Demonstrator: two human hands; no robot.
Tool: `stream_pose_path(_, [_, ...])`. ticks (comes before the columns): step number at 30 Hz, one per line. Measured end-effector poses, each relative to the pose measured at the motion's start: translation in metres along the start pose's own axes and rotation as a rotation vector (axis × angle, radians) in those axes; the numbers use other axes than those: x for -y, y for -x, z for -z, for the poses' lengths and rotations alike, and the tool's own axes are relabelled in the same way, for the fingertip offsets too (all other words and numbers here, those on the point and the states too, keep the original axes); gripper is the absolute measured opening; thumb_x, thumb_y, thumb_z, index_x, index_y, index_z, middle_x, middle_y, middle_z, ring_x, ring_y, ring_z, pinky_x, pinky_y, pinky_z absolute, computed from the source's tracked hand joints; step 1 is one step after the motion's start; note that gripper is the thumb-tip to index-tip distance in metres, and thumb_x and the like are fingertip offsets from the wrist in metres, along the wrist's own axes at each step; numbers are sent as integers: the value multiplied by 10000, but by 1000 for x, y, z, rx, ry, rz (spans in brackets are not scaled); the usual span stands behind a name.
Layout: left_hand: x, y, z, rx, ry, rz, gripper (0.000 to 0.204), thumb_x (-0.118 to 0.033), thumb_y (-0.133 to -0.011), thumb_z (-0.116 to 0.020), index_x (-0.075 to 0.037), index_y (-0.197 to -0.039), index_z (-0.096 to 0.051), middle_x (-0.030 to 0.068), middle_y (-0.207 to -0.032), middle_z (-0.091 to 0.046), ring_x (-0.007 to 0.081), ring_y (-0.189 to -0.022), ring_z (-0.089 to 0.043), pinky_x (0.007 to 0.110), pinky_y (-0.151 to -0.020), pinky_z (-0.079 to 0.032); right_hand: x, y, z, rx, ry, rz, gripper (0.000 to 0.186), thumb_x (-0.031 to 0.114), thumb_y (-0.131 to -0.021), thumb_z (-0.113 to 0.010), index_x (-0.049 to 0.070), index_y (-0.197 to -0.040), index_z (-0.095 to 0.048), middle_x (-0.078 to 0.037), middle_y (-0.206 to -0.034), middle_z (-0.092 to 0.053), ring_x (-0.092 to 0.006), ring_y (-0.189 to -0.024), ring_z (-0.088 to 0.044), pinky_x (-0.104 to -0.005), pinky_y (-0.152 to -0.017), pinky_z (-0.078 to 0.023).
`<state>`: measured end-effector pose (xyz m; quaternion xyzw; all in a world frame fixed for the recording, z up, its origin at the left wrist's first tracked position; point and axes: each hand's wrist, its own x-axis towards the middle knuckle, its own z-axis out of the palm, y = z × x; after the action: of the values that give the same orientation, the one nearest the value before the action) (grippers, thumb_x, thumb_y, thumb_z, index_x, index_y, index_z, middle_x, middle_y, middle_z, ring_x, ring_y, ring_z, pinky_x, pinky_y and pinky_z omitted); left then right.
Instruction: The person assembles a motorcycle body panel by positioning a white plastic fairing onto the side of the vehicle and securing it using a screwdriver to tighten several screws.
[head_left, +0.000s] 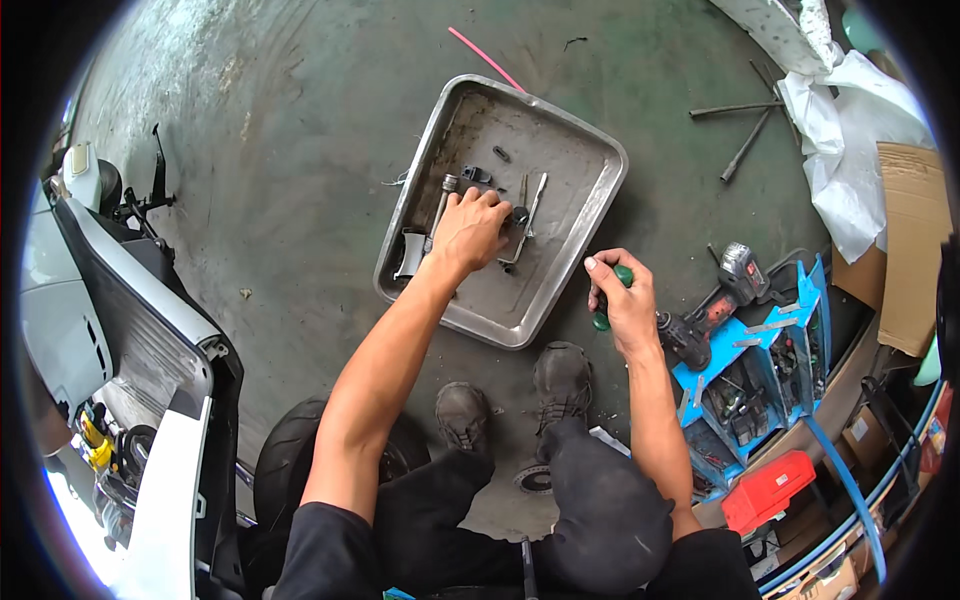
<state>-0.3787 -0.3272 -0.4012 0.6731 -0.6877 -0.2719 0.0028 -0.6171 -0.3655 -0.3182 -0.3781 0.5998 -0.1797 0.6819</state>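
Grey metal rectangular tray (570,180) on the floor (300,180): small dark parts (476,175) lie loose inside, work apparently unfinished. Left hand (468,232) reaches among them, grip hidden from me; right hand (628,305) clasps a rounded green handle (624,276).

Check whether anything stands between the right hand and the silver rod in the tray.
Yes, the tray: its right rim stands between the right hand, which grips a green handle, and the rod. The left hand is left of that path.
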Motion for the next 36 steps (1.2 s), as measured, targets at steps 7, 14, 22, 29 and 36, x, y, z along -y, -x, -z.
stream_pose_path(7, [8,-8,-31,-61,37,-60,359,-247,-787,-767,-116,-1082,-611,73,-1009,-685,292,-1046,-570,450,-892,-423,-28,-17,7,122,-131,44,252,240,-897,-724,17,-932,-613,-18,-660,-548,-111,-536,-523,-260,-500,-445])
stream_pose_path(14, [8,-1,-29,-133,130,1,310,-216,-749,-753,-134,-1043,-702,64,-962,-718,283,-1026,-575,430,-914,-426,-20,35,27,-25,-106,216,239,245,-912,-706,22,-922,-618,-10,-680,-563,-101,-571,-548,-261,-547,-462])
stream_pose_path(22, [17,36,-3,-285,522,131,193,-186,-843,-733,-70,-996,-749,123,-918,-735,268,-904,-655,395,-828,-498,-19,92,71,-169,255,397,402,369,-992,-591,-26,-1016,-662,-86,-875,-683,-146,-838,-621,-291,-804,-479])
stream_pose_path(29, [16,62,-1,-154,668,242,266,-168,-792,-770,-64,-1034,-734,119,-969,-741,256,-909,-700,369,-824,-533,-20,122,101,-255,502,386,450,418,-996,-574,-22,-1034,-664,-60,-850,-658,-137,-833,-578,-288,-815,-444])
stream_pose_path(36, [13,43,-23,-229,225,56,290,-206,-809,-737,-111,-1082,-711,94,-1037,-645,291,-1053,-600,396,-917,-488,-24,118,97,-246,441,422,414,391,-994,-578,-13,-1024,-664,-69,-815,-664,-151,-817,-585,-298,-801,-444])
